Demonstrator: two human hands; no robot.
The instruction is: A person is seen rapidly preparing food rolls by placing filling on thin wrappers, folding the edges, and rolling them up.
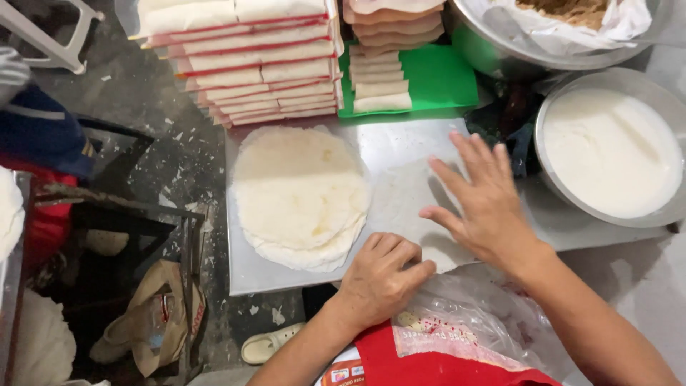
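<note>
Red printed plastic bag (429, 361) fills the near edge, under both forearms. Beyond it sits the flat steel table (389, 139), carrying a stack of round pale wrappers (300, 196) on its left half. Alongside, toward the near right corner, one thin translucent wrapper sheet (407, 207) lies flat; being roughly round, it shows no clear long axis. Off the table's right edge, a round metal bowl of white batter (611, 150). Right hand (482, 200) is spread open, fingers pointing left across the sheet, pressing it. Left hand (379, 279) is curled at the sheet's near edge, pinching it.
</note>
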